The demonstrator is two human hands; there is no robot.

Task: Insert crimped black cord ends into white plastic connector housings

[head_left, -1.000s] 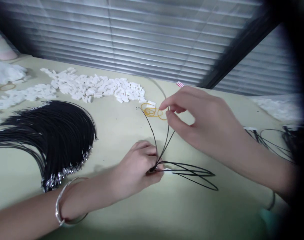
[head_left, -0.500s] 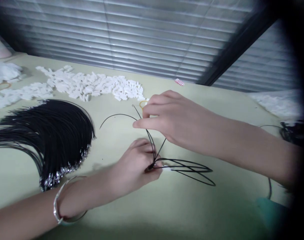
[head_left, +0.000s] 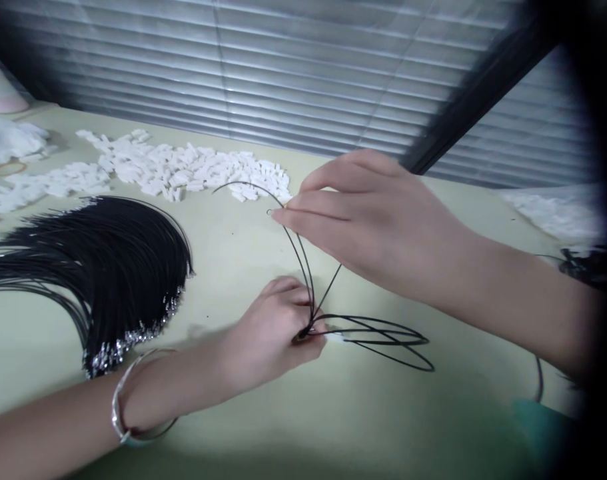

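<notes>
Here, on the desk (head_left: 263,413):
Left hand (head_left: 273,333): pinched shut on the black cords (head_left: 378,337) where they meet, low on the desk.
Right hand (head_left: 378,220): fingers pressed together on one cord end, lifted up.
Open room: bare desk near the front edge.
Around: big black cord bundle (head_left: 103,267) at left, white pieces (head_left: 183,170) behind.

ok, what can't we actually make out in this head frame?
- Head view: where the black cords are pinched is covered by the left hand's fingers.
- Head view: the cord tip at the right hand's fingertips is too thin to read.
- Head view: right edge is lost behind a dark blur.
- Head view: metal ends of the cord bundle are too small to identify.
</notes>
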